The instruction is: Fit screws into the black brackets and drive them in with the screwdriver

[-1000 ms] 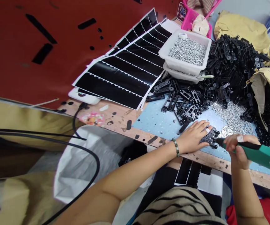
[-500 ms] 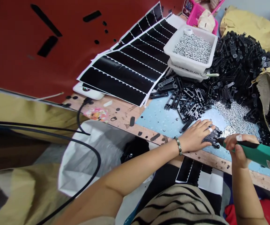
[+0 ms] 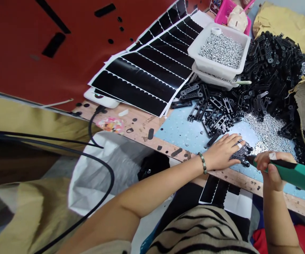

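Observation:
My left hand lies flat with its fingers stretched out over a small group of black plastic link pieces, partly covering them. My right hand is wrapped round a green electric screwdriver. The screwdriver's dark tip points left and meets the right end of the link pieces; whether a screw sits under it I cannot make out. Just beyond my hands is a loose spread of small silver screws on the light-blue mat.
A large heap of black plastic pieces covers the back right. Stacked white tubs hold silver screws. Sheets of black stickers lie left of them. A yellow sack stands behind. Black cables run at the lower left.
The view has shifted slightly, so the table's things appear a little further right and up. Both hands keep nearly the same place, the screwdriver tip still at the link pieces.

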Available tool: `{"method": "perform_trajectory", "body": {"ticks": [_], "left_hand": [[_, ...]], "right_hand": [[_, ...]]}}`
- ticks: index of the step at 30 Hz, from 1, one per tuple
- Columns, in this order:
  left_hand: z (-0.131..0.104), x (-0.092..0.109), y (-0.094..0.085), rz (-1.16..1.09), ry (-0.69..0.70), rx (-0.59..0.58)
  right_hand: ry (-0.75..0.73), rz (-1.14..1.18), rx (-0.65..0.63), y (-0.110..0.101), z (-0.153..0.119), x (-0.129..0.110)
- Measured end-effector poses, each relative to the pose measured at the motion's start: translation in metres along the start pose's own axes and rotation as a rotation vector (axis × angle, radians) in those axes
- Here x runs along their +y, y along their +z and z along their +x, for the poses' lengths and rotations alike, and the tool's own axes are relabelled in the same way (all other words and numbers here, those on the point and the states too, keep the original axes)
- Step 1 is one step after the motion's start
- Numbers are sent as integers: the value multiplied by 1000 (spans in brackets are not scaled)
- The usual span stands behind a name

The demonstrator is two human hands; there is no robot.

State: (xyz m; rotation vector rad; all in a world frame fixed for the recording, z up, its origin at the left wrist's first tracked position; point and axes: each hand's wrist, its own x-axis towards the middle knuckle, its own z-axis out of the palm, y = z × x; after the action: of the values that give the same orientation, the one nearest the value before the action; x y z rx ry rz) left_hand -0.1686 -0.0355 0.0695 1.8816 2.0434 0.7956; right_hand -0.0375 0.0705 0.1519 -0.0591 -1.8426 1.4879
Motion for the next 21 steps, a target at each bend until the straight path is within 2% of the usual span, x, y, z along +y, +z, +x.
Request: {"method": "perform_trajectory", "body": {"ticks": [12, 18, 21], "left_hand": [[2, 1, 0, 24, 0, -5], [2, 0, 3, 42, 15, 14], [2, -1, 4, 47, 15, 13]], "right_hand": [[5, -49, -33, 3, 4, 7], [-127, -88, 60, -5, 0, -4], [-51, -73, 60, -7, -6, -7]]}}
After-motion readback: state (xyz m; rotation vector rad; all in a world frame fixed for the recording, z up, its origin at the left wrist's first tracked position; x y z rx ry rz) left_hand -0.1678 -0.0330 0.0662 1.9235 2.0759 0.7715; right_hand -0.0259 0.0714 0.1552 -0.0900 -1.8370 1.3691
